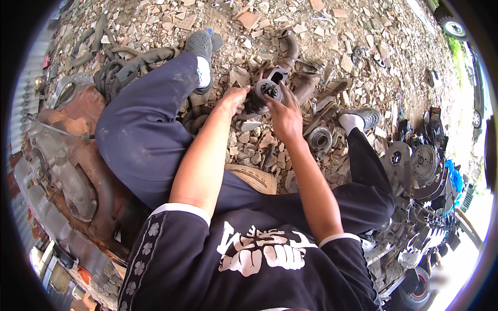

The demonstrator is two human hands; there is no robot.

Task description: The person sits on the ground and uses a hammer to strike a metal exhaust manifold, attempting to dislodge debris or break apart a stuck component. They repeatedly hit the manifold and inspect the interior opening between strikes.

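Observation:
A turbocharger [257, 107] with a round, finned wheel [269, 90] facing up stands on the rubble between my legs. My left hand [235, 100] is closed against its left side, fingers curled and partly hidden by the metal. On the other side, my right hand [285, 115] grips around the wheel and its ring, thumb near the fins and fingers over the right rim. Joined or close behind is a rusty curved pipe [292, 45] with a square-cut flange opening. A round metal ring part [320, 139] lies just right of my right forearm.
Broken stone and tile cover the ground [332, 52]. Rusty engine castings [83, 166] crowd my left side, with dark hoses [119, 65] beyond. At right are metal discs [424, 163], a blue bag [455, 179] and piled parts. My shoes [199, 46] flank the work.

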